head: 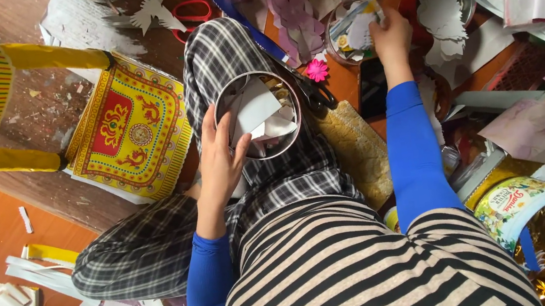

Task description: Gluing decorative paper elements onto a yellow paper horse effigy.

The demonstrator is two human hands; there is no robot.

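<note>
Two hands work apart: left hand (218,159) cups the round tin (258,114) of paper scraps steady on the lap, right hand (391,38) pinches a paper slip (359,22) gently.

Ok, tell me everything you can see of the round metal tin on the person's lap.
The round shiny metal tin rests open, without a lid, on the black-and-white checked cloth over the person's lap. It is stuffed with white paper scraps. The left hand grips its near rim, thumb reaching inside. It tilts slightly toward the camera.
</note>
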